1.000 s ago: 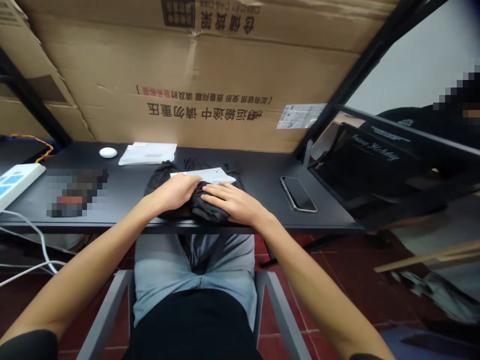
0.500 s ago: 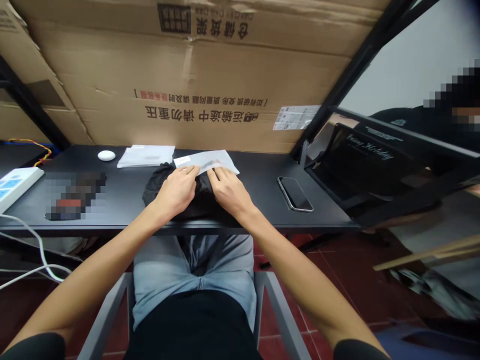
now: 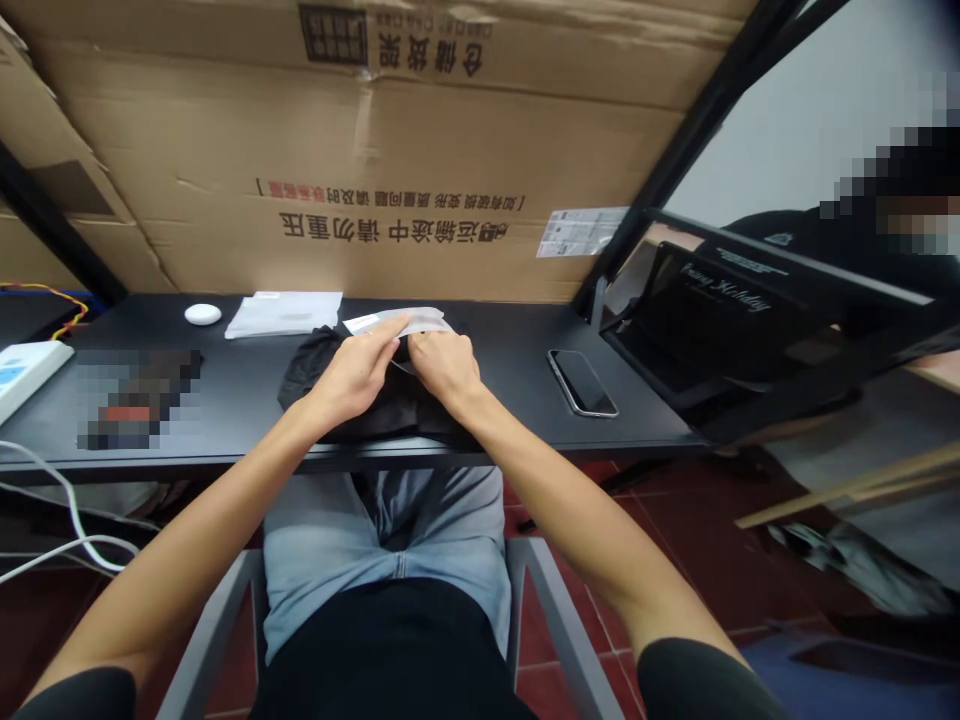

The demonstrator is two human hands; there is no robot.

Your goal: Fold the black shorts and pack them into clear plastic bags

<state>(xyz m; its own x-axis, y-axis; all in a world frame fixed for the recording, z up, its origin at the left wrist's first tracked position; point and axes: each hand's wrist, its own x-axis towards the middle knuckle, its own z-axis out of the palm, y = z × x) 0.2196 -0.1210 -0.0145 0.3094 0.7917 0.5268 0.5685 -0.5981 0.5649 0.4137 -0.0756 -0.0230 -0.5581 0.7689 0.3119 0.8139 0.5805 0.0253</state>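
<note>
Over a bunched-up black cloth (image 3: 304, 368), both hands work on a thin whitish translucent plastic bag (image 3: 427, 318) near the back of the desk. My left hand (image 3: 360, 370) pinches the bag's left part, thumb and fingers closed on it. My right hand (image 3: 444, 365) is curled with bent knuckles at the bag's near edge, and a curved pale edge shows between the two hands. The right fingertips are hidden, but they appear to grip that edge. Under both wrists, the black cloth reaches the desk's front edge.
Left of the cloth lie a stack of similar whitish bags (image 3: 283, 314) and a white oval object (image 3: 202, 315). A phone (image 3: 583, 383) rests on the desk (image 3: 517, 400) at right. Cardboard (image 3: 390, 140) stands behind. A power strip (image 3: 30, 375) sits far left; a person (image 3: 795, 225) is at far right.
My right hand has curled into a fist-like grip and turned. The bag has gone from lying flat to bent and partly lifted, its near edge curving between the hands.
</note>
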